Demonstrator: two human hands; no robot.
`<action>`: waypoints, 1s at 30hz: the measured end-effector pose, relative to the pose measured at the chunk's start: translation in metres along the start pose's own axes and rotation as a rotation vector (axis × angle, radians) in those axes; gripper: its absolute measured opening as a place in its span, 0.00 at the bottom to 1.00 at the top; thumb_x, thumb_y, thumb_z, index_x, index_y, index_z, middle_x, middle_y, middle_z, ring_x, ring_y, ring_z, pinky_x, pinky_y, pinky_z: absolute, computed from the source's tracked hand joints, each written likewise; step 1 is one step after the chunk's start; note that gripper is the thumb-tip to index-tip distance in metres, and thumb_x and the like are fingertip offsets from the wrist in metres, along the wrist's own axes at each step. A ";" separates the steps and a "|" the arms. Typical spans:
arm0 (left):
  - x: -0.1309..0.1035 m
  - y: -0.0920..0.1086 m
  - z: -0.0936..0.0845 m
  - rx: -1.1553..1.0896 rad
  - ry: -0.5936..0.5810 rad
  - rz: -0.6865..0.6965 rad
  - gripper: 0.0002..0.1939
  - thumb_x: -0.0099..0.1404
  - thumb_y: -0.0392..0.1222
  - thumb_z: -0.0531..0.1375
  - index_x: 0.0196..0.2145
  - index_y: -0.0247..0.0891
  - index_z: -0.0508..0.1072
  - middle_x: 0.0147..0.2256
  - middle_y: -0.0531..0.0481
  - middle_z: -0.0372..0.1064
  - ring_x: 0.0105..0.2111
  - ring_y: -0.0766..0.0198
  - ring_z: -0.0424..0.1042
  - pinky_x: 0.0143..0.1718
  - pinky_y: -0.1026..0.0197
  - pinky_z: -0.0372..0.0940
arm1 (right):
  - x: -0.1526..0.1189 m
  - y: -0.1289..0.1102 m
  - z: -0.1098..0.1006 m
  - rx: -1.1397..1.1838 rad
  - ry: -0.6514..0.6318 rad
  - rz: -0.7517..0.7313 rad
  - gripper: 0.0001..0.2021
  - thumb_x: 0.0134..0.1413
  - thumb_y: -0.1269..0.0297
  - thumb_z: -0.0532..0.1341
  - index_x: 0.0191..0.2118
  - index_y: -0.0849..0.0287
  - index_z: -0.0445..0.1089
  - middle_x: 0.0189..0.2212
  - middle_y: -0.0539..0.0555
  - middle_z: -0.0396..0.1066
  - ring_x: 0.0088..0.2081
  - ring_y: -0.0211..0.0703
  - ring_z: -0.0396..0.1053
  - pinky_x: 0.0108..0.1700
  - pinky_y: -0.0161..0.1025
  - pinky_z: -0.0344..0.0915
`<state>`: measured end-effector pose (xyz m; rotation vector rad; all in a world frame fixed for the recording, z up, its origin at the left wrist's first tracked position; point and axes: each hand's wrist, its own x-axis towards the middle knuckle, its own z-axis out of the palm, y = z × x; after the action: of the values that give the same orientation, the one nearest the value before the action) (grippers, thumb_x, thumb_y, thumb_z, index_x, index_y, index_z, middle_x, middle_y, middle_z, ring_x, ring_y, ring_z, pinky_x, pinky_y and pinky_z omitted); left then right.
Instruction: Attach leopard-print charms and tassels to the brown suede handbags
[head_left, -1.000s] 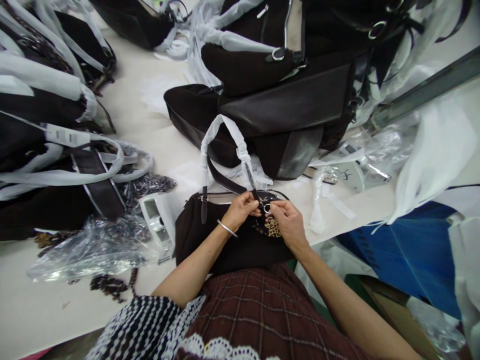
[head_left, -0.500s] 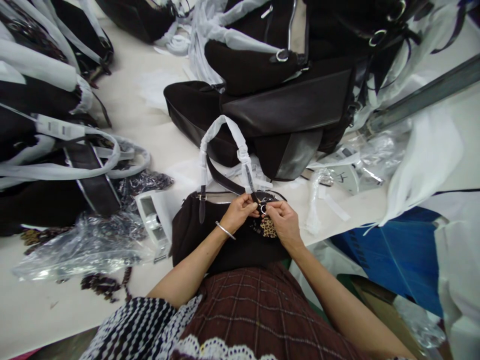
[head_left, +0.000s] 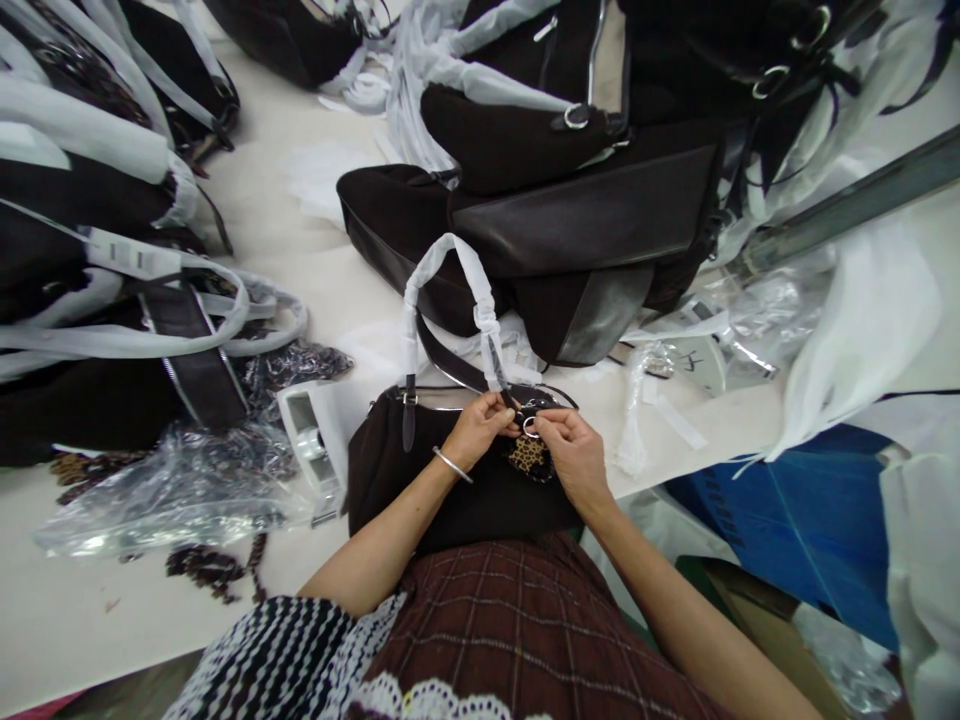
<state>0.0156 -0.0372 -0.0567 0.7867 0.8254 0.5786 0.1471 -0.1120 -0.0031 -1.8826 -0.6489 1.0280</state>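
Observation:
A dark handbag [head_left: 442, 505] lies against my front at the table edge, its handle [head_left: 450, 250] wrapped in white paper and standing up in an arch. My left hand [head_left: 480, 430] pinches the lower right end of the handle, where a dark strap end shows. Close beside it, my right hand [head_left: 576, 455] grips a silver ring [head_left: 530, 427] between thumb and fingertips. Below the ring hangs a leopard-print charm [head_left: 529, 456], partly hidden by my fingers. Whether the ring is hooked to the strap is too small to tell.
More dark bags [head_left: 585, 220] are piled beyond the handbag, and others [head_left: 75, 390] lie at the left. A white tape dispenser [head_left: 307, 440] stands left of the handbag, by clear plastic bags [head_left: 180, 500]. White strips [head_left: 862, 320] hang over the right edge near a blue container [head_left: 795, 520].
The leopard-print charm has swung left and turned under the ring. Both hands keep their pinch at the handle end, with only slight finger movement. The whole view has shifted slightly.

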 end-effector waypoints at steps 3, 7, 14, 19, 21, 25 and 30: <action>-0.002 0.002 0.001 0.007 -0.005 0.014 0.18 0.56 0.49 0.66 0.37 0.33 0.70 0.27 0.54 0.67 0.27 0.69 0.72 0.35 0.62 0.73 | 0.000 0.002 0.003 -0.067 0.055 -0.065 0.12 0.52 0.53 0.63 0.34 0.57 0.71 0.29 0.53 0.77 0.29 0.42 0.72 0.32 0.37 0.65; -0.005 0.002 0.003 0.015 -0.018 0.034 0.17 0.57 0.48 0.66 0.36 0.33 0.70 0.27 0.54 0.68 0.28 0.68 0.73 0.35 0.62 0.73 | 0.002 0.005 0.005 -0.147 0.148 -0.136 0.09 0.53 0.57 0.62 0.32 0.57 0.70 0.26 0.51 0.75 0.27 0.42 0.71 0.31 0.36 0.64; -0.007 -0.002 0.005 0.094 0.006 0.080 0.13 0.59 0.46 0.64 0.36 0.33 0.69 0.27 0.54 0.68 0.27 0.68 0.73 0.34 0.63 0.72 | 0.009 0.001 0.009 -0.317 0.209 -0.229 0.06 0.53 0.60 0.59 0.29 0.55 0.66 0.22 0.49 0.71 0.23 0.40 0.68 0.29 0.35 0.63; -0.010 -0.002 0.010 0.151 0.060 0.111 0.11 0.60 0.44 0.62 0.36 0.34 0.69 0.28 0.54 0.67 0.27 0.69 0.72 0.33 0.64 0.72 | 0.014 0.008 0.008 -0.472 0.219 -0.361 0.05 0.53 0.61 0.57 0.28 0.54 0.65 0.22 0.49 0.70 0.24 0.41 0.68 0.31 0.37 0.63; -0.011 -0.003 0.011 0.179 0.077 0.110 0.10 0.60 0.44 0.62 0.36 0.35 0.69 0.29 0.54 0.67 0.27 0.69 0.72 0.33 0.64 0.72 | 0.016 0.013 0.007 -0.520 0.203 -0.405 0.05 0.53 0.61 0.56 0.29 0.54 0.65 0.22 0.49 0.70 0.25 0.42 0.68 0.32 0.38 0.63; -0.009 -0.006 0.011 0.190 0.098 0.092 0.10 0.60 0.44 0.61 0.36 0.35 0.69 0.30 0.53 0.68 0.27 0.68 0.72 0.33 0.62 0.72 | 0.018 0.016 0.006 -0.502 0.167 -0.383 0.05 0.53 0.61 0.56 0.29 0.54 0.66 0.24 0.50 0.71 0.27 0.43 0.69 0.34 0.38 0.63; -0.006 -0.008 0.009 0.149 0.080 0.074 0.11 0.60 0.45 0.61 0.35 0.35 0.68 0.28 0.55 0.65 0.27 0.68 0.71 0.32 0.62 0.72 | 0.018 0.011 0.004 -0.317 0.110 -0.187 0.07 0.54 0.57 0.58 0.31 0.54 0.67 0.24 0.49 0.72 0.26 0.42 0.69 0.31 0.37 0.63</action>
<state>0.0211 -0.0500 -0.0565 0.9383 0.9234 0.6230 0.1535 -0.1025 -0.0212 -2.0855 -0.9467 0.7281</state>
